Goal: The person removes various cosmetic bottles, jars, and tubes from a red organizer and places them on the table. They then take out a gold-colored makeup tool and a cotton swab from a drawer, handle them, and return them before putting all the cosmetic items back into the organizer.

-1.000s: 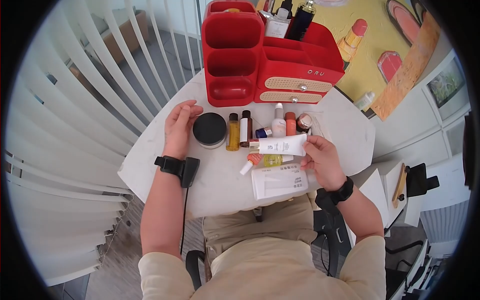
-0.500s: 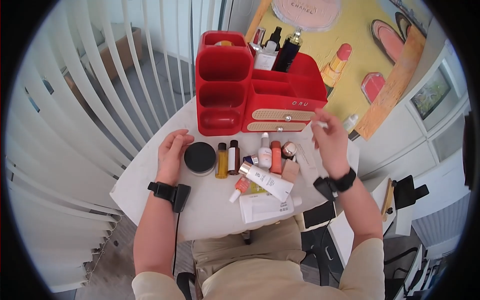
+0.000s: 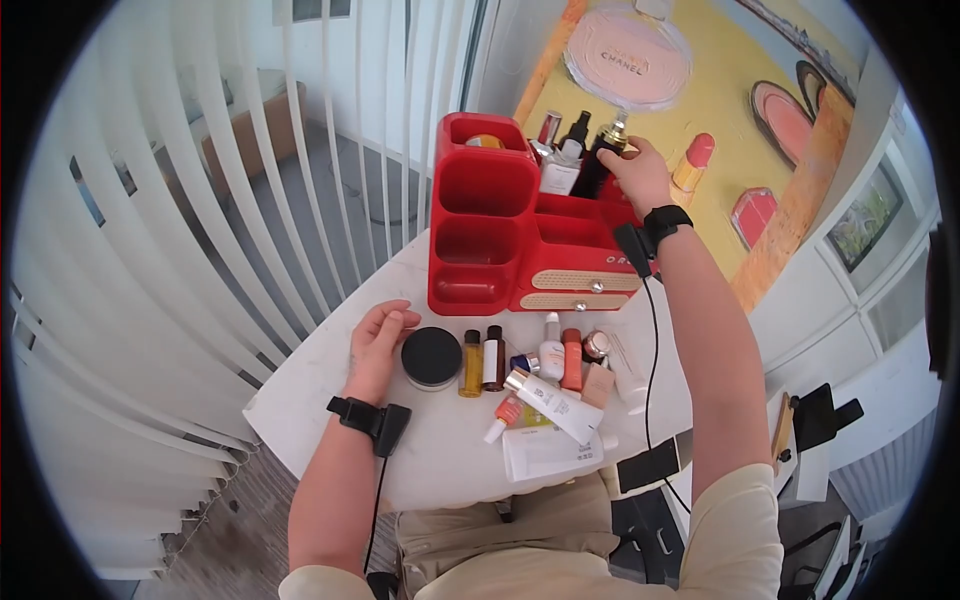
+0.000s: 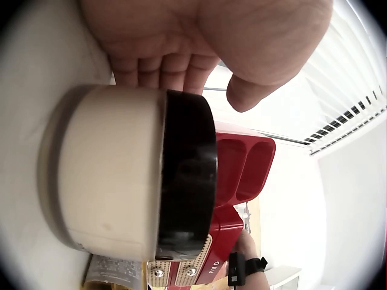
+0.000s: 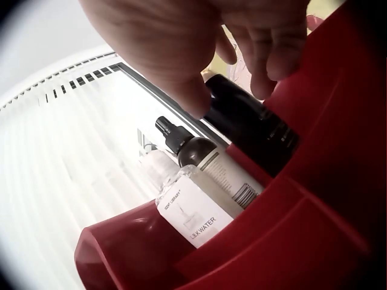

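Observation:
My right hand is at the top of a dark bottle standing in the red organizer. In the right wrist view its thumb and fingers lie on either side of the dark bottle, pinching it near the top. A white-labelled bottle and a black-capped spray bottle stand beside it. My left hand rests beside a black-lidded jar, fingers loosely bent and holding nothing. The left wrist view has the jar just below that hand.
Right of the jar stand a yellow bottle and a brown bottle. A white tube lies across other small items near a flat white pack. Behind the organizer is a yellow painting; blinds hang at the left.
My right hand let go of the white tube, which now lies on the items, and moved up to the dark bottle in the organizer. My left hand stays beside the jar.

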The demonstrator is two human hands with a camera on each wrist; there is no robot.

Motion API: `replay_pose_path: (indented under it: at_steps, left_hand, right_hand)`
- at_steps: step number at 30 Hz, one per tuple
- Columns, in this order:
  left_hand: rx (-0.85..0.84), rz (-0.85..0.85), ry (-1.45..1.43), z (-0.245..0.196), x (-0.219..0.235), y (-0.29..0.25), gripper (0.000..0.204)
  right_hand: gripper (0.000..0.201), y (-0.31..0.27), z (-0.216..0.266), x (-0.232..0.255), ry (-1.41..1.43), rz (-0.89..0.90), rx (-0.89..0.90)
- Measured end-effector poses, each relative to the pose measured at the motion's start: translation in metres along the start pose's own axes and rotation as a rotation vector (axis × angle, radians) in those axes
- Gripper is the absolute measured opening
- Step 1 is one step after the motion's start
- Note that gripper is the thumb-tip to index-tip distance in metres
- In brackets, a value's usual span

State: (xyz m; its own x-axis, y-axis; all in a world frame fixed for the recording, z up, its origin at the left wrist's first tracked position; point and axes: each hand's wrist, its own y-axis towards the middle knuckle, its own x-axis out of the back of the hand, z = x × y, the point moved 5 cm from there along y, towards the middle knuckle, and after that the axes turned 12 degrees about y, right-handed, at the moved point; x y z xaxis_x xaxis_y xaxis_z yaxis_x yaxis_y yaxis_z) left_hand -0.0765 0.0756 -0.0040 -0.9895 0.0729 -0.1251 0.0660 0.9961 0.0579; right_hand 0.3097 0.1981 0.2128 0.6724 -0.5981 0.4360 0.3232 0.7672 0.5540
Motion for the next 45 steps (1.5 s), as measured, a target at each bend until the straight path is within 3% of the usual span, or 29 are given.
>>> replay_pose_path:
  at_steps: [6, 10, 14, 16, 18, 20, 22, 24, 27, 28, 30, 33, 40, 45]
  left_hand:
    - [0.032, -0.014, -0.001, -0.001, 0.001, -0.001, 0.030]
    - [0.001, -0.004, -0.005, 0.002, 0.002, 0.001, 0.031]
    - [-0.001, -0.006, -0.021, 0.001, 0.001, 0.000, 0.032]
    - [0.012, 0.000, -0.011, 0.005, 0.002, 0.001, 0.032]
    - [-0.011, 0.010, 0.010, 0.004, 0.001, 0.002, 0.032]
    - [-0.002, 0.011, 0.015, 0.000, -0.001, 0.000, 0.032]
    - [-0.004, 0.007, 0.022, -0.001, -0.001, 0.000, 0.032]
    - [-0.007, 0.004, 0.026, -0.002, -0.002, -0.001, 0.032]
    - [-0.018, 0.004, 0.017, 0.001, -0.002, 0.000, 0.032]
    - [-0.019, 0.004, 0.000, 0.002, -0.001, 0.000, 0.033]
    - [-0.029, 0.006, -0.008, 0.002, 0.000, 0.001, 0.033]
    - [-0.035, 0.018, -0.025, 0.005, 0.000, 0.001, 0.033]
    - [-0.043, 0.033, 0.006, 0.004, -0.002, 0.002, 0.033]
    - [-0.040, 0.028, 0.014, 0.005, -0.002, 0.001, 0.032]
  right_hand:
    - [0.055, -0.004, 0.011, -0.015, 0.099, 0.078, -0.096]
    - [0.054, 0.003, 0.000, -0.005, 0.074, -0.078, 0.010]
    - [0.050, -0.002, 0.027, 0.039, 0.286, -0.267, 0.209]
    - [0.044, -0.026, 0.057, 0.060, 0.424, -0.263, 0.173]
    - [0.040, -0.054, 0.078, 0.076, 0.592, -0.145, 0.410]
    - [0.038, -0.097, 0.099, 0.088, 0.284, -0.005, 0.448]
    - [0.045, -0.148, 0.111, 0.080, -0.020, 0.129, 0.617]
    - [0.048, -0.190, 0.121, 0.056, -0.179, 0.396, 0.784]
    - [0.044, -0.228, 0.092, 0.018, -0.264, 0.702, 0.668]
    - [0.044, -0.236, 0.086, 0.009, -0.260, 0.687, 0.668]
    - [0.048, -0.247, 0.068, -0.015, -0.511, 0.793, 0.653]
    - [0.045, -0.250, 0.058, -0.036, -0.511, 0.732, 0.759]
    - [0.042, -0.241, 0.053, -0.052, -0.383, 0.774, 0.689]
    - [0.045, -0.233, 0.048, -0.040, -0.309, 0.688, 0.674]
